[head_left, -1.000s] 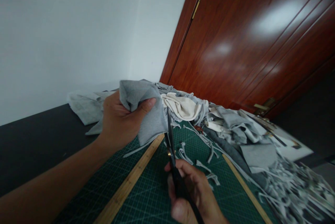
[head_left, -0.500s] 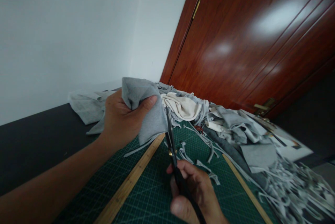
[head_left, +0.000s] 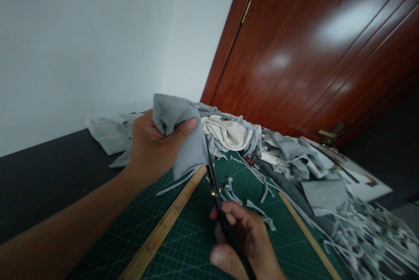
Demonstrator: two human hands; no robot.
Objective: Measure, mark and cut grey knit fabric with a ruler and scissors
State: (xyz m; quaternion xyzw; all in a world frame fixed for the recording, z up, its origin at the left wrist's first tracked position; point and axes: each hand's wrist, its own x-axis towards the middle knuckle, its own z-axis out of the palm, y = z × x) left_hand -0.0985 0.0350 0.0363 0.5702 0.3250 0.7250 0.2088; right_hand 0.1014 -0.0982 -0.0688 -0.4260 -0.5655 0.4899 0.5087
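My left hand (head_left: 157, 149) grips a folded piece of grey fabric (head_left: 191, 151), thumb pressed on its front and the other fingers hidden behind it. A thin strip hangs off the fabric's lower edge. In my right hand (head_left: 244, 236) is a pair of black scissors (head_left: 214, 188) with a brass-coloured pivot, fingers and thumb around the handles. The blades point up and away, lying along the fabric's right edge near its lower corner. Both hands are above a green cutting mat (head_left: 196, 236).
Two wooden rulers (head_left: 163, 232) lie on the mat among grey fabric strips (head_left: 232, 190). Cream cloth (head_left: 229, 134) and grey scraps (head_left: 294, 153) pile up behind and to the right. More grey cloth (head_left: 111, 134) lies at left. A wall (head_left: 98, 40) and brown door (head_left: 294, 53) stand behind.
The scissor blades have shifted slightly left against the fabric edge and look closer together. The right thumb has moved a little left; the left hand and fabric are almost still.
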